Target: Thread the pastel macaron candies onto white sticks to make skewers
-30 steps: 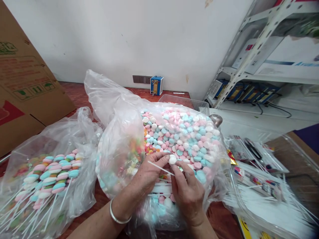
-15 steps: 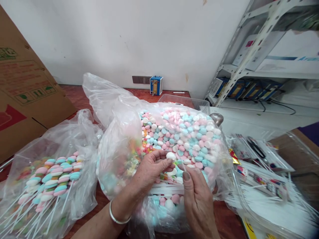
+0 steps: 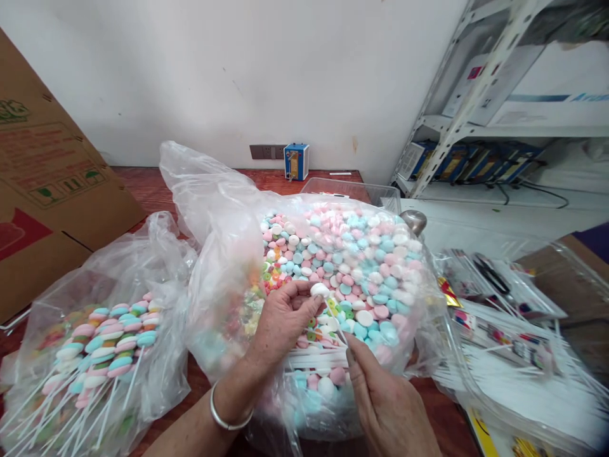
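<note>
Pinches a white sweet (image 3: 319, 290) between the left fingers (image 3: 310, 309); grips a thin white stick (image 3: 336, 322) in the right fingers (image 3: 356, 373), directed up toward the sweet; cannot confirm contact. Holds both above loose pastel sweets (image 3: 347, 279), beneath and beyond the fingers. Has skewered sweets (image 3: 111, 343) well left of the fingers, further white sticks (image 3: 518, 406) well right.
</note>
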### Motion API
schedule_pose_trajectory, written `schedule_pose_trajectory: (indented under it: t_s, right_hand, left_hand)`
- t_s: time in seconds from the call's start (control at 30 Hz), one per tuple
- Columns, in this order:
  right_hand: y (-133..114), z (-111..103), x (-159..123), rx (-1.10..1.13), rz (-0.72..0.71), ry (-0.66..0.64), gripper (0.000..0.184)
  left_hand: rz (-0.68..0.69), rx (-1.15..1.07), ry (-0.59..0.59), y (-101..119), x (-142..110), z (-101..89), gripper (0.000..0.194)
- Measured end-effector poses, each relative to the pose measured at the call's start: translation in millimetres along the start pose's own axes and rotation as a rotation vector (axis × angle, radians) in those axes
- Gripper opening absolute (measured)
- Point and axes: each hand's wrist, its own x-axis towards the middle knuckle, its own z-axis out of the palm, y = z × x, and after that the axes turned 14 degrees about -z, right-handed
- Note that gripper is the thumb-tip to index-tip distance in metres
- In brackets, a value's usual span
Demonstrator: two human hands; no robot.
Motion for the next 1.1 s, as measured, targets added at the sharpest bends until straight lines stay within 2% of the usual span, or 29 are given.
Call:
schedule_pose_trajectory:
  t_s: [0.1, 0.27, 0.5, 0.63, 0.77, 0.8, 0.87, 0.97, 1.1]
  right_hand:
    - [0.9, 3.2, 0.4, 0.099, 0.034, -0.012, 0.048]
    - [-8.7, 6.7, 4.8, 0.193, 0.119, 0.025, 0.05]
    - [-15.0, 9.2, 8.6, 0.229, 0.135, 0.021, 0.05]
    - [-14.6, 19.1, 13.2, 0.137, 0.104, -0.002, 0.045]
    - [-13.4, 13.5, 35.7, -0.15, 0.072, -0.12, 0.024]
    - [-13.6, 9.5, 44.0, -0.234, 0.069, -0.14, 0.019]
    - [-15.8, 1.3, 61.7, -0.364, 0.066, -0.174, 0.02]
    - [-23.8, -5.8, 85.4, -0.404, -0.013, -0.233, 0.021]
    - [-34.8, -2.4, 103.5, -0.399, -0.056, -0.31, 0.02]
  left_hand:
    - [0.063, 0.095, -0.027, -3.7, 2.0, -3.0, 0.036]
    - [0.194, 0.233, -0.033, -4.4, -1.4, -3.0, 0.022]
    - [0.407, 0.422, 0.092, -14.4, -8.7, -5.6, 0.022]
    - [0.486, 0.557, 0.083, -24.4, -21.3, -6.2, 0.024]
    - [0.46, 0.683, 0.041, -27.9, -34.8, -12.8, 0.038]
    - [0.456, 0.704, 0.067, -26.4, -36.0, -16.8, 0.043]
    - [0.483, 0.754, 0.204, -20.2, -34.2, -28.2, 0.045]
    - [0.573, 0.856, 0.464, -6.0, -23.8, -49.4, 0.031]
    - [0.597, 1.009, 0.612, 7.7, -8.0, -70.8, 0.023]
